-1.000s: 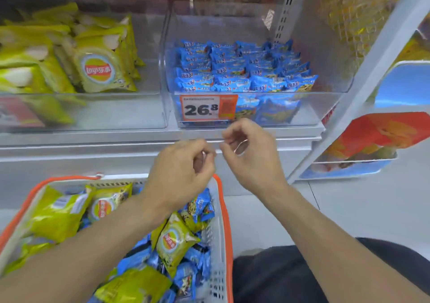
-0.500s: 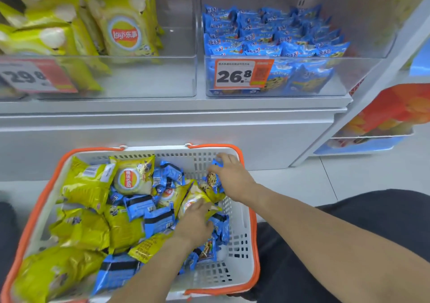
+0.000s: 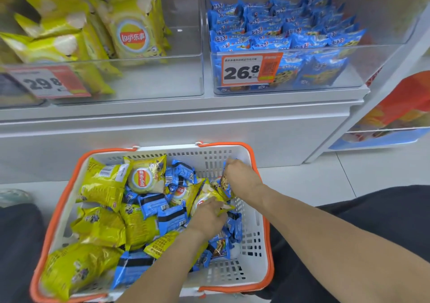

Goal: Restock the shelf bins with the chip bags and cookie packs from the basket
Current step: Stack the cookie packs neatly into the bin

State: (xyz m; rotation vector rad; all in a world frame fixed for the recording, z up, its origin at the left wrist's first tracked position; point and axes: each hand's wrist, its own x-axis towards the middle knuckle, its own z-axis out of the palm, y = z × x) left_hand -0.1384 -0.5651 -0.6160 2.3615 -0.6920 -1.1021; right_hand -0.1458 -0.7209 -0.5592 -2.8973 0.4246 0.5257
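A white basket (image 3: 253, 223) with an orange rim sits on the floor, full of yellow chip bags (image 3: 102, 184) and blue cookie packs (image 3: 162, 212). Both hands are inside it at the right side. My left hand (image 3: 209, 214) grips a yellow chip bag (image 3: 207, 195) lying on the pile. My right hand (image 3: 239, 174) pinches a blue cookie pack (image 3: 224, 182) near the basket's far right corner. Above, a clear bin (image 3: 162, 79) holds yellow chip bags, and the clear bin (image 3: 349, 69) to its right holds rows of blue cookie packs.
Price tags reading 29.8 (image 3: 46, 83) and 26.8 (image 3: 251, 68) hang on the bin fronts. A white shelf base (image 3: 186, 125) runs below the bins. A second shelf unit (image 3: 395, 116) stands at the right. My dark trouser legs flank the basket.
Both hands dropped from in front of the cookie bin down into the basket. Since half a second ago they have stayed on the packs at the right side, and my view has tilted down.
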